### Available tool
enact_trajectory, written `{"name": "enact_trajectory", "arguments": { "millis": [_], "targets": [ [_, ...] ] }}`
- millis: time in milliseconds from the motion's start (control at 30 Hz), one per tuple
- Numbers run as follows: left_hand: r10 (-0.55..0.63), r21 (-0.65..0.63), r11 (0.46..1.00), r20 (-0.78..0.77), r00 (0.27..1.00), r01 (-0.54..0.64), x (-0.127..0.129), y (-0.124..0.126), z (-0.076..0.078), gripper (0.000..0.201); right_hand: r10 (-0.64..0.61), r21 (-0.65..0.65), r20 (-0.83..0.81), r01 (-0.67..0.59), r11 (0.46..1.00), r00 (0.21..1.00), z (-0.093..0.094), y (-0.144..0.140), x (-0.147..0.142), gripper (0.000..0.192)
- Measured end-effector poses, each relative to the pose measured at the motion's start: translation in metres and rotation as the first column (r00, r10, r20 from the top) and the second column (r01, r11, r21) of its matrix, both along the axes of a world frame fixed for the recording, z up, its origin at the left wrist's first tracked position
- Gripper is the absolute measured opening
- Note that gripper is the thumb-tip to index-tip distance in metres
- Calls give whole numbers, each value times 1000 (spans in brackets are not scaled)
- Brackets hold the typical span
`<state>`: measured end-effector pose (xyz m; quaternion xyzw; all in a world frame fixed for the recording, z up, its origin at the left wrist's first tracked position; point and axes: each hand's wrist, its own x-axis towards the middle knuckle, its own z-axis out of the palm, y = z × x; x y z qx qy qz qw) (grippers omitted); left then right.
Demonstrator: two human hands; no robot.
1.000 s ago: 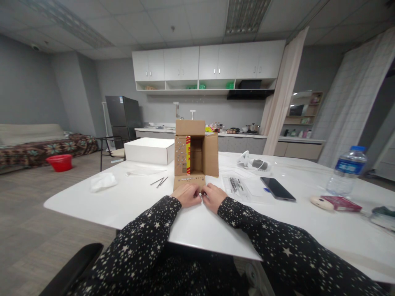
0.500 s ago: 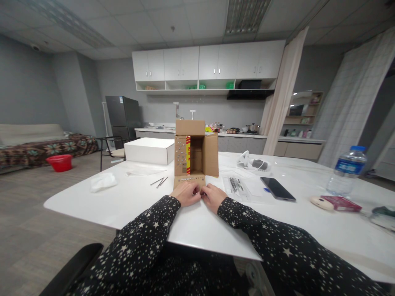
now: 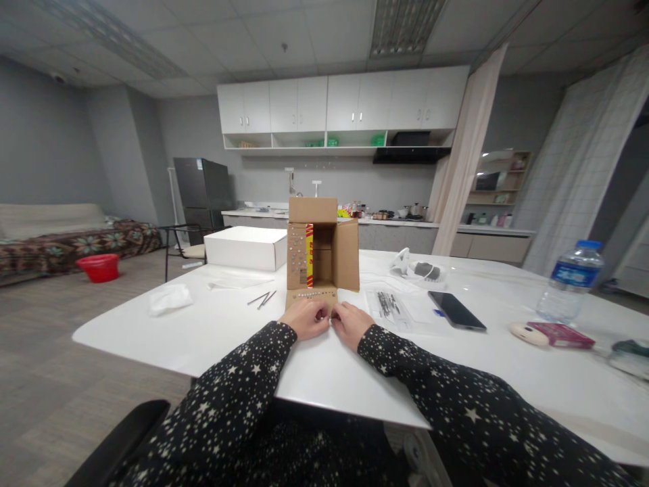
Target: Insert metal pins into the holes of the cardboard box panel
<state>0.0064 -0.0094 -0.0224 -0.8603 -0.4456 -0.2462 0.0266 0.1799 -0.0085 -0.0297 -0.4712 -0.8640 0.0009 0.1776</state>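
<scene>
A small cardboard box [image 3: 322,245] lies on its side on the white table [image 3: 213,331], its opening facing me and its flaps spread. The bottom flap [image 3: 310,296] lies flat toward me with a row of small silvery studs on it. My left hand [image 3: 305,318] and my right hand [image 3: 350,322] rest together at the near edge of that flap, fingers curled and pinching something small between them; what it is I cannot tell. Both sleeves are dark with white stars.
On the table: a white flat box [image 3: 247,247] behind left, crumpled tissue [image 3: 170,298], two thin metal pins [image 3: 262,298], a clear bag of small parts [image 3: 389,304], a black phone [image 3: 455,310], a water bottle [image 3: 568,281], a red packet [image 3: 560,334]. A kitchen counter stands behind.
Almost nothing has moved. My fingers have shifted slightly at the flap's edge; the box and the other things stay where they were.
</scene>
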Motion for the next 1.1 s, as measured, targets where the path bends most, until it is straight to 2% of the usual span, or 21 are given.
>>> {"name": "enact_trajectory", "arguments": {
  "millis": [500, 700, 1100],
  "targets": [
    [11, 23, 1000, 132, 991, -14, 1, 1, -1, 5, -10, 0, 22, 10, 1000, 1000, -1, 1, 2, 19],
    [34, -7, 999, 193, 981, -33, 1, 0, 1, 6, -9, 6, 46, 9, 1000, 999, -1, 1, 2, 21],
    [-7, -29, 999, 315, 949, 17, 2, 6, -3, 7, -2, 3, 53, 2, 1000, 999, 0, 0, 1, 22]
  ]
}}
